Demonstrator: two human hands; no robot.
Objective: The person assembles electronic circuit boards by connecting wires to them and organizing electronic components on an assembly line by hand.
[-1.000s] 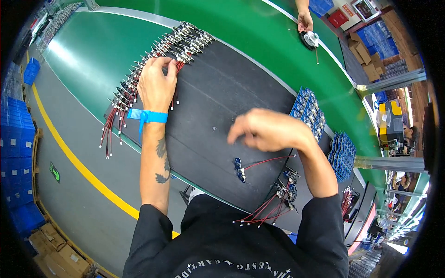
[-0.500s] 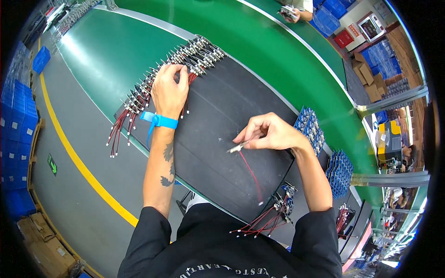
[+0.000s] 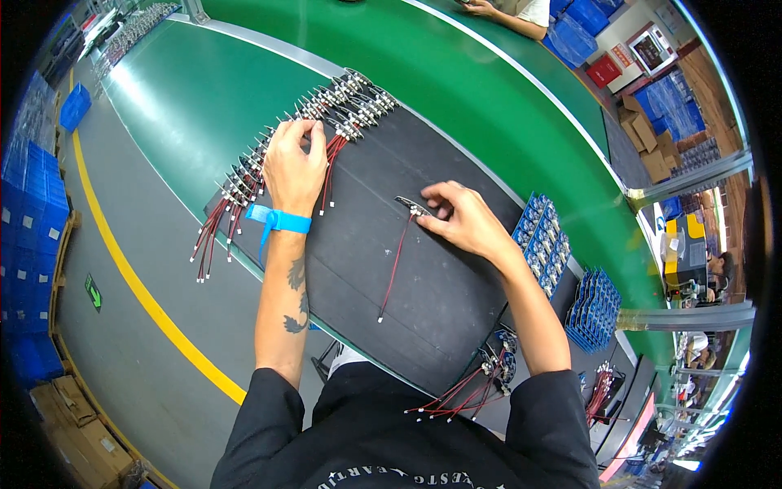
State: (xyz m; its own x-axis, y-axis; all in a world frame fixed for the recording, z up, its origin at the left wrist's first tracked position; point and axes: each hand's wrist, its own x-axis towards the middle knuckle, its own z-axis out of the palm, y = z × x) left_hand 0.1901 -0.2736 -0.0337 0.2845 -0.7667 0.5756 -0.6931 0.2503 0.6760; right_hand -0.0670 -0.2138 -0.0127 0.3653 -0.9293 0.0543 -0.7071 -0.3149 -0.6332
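My right hand point(image 3: 466, 218) is over the black mat, pinching one end of a small circuit board point(image 3: 413, 206) between thumb and fingers. A thin red and dark wire lead point(image 3: 393, 267) trails from that board toward me and ends in a white plug. My left hand point(image 3: 295, 167) rests at the rows of similar wired boards point(image 3: 346, 102) along the far left of the mat. Its thumb and index finger are curled together, and what they grip, if anything, is hidden among the boards.
A black mat point(image 3: 366, 277) covers this part of the green bench. Blue boards in panels point(image 3: 542, 244) and a blue stack point(image 3: 593, 310) stand at right. More wired boards point(image 3: 498, 359) lie near my right elbow. Across the bench is another person's arm point(image 3: 513, 20).
My right hand has moved away from me and slightly left with the board, whose lead now hangs the other way. My left hand has stayed nearly in place.
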